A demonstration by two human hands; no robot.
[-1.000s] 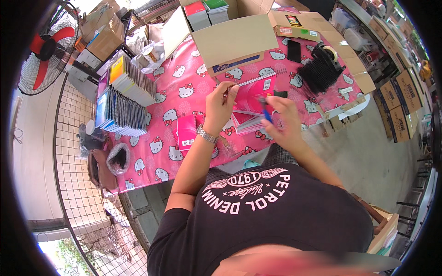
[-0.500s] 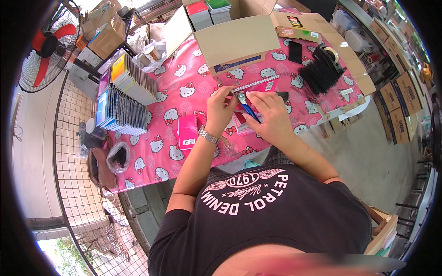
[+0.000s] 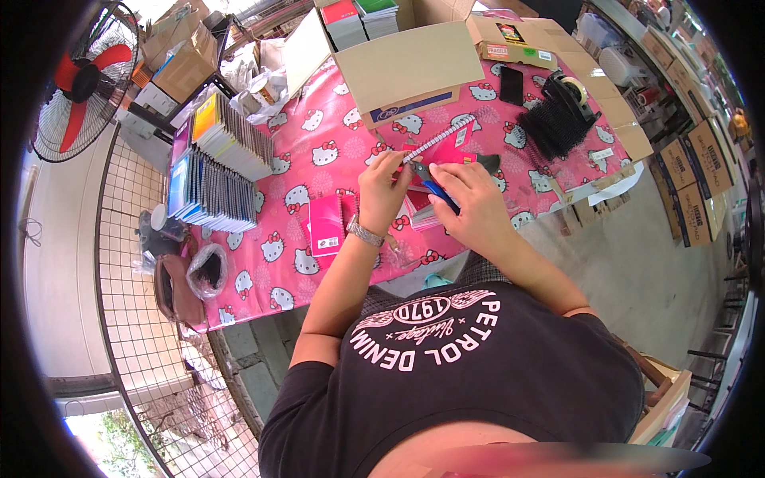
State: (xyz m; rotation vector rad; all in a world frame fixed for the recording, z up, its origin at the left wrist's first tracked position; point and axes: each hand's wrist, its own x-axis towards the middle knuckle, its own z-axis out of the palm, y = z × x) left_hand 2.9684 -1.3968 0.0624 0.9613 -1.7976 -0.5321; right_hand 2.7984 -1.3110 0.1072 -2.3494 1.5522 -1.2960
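Note:
My left hand pinches the near end of a pink spiral notebook, whose coil slants up to the right. In my right hand is a pair of pliers with blue handles, its jaws at the coil end beside my left fingertips. Beneath my hands lies a small pile of pink notebooks, partly covered by them. Left of my left wrist, another pink notebook rests on the table with its coil on the right side.
Stacks of blue and yellow-topped spiral notebooks stand at the left. An open cardboard box holds books at the back. Right of it are a black phone, black plastic coils and a tape dispenser. A fan stands far left.
The held notebook has tilted, so its coil's far end sits higher and a little further left. The pliers and my right hand have shifted slightly; both grips stay the same.

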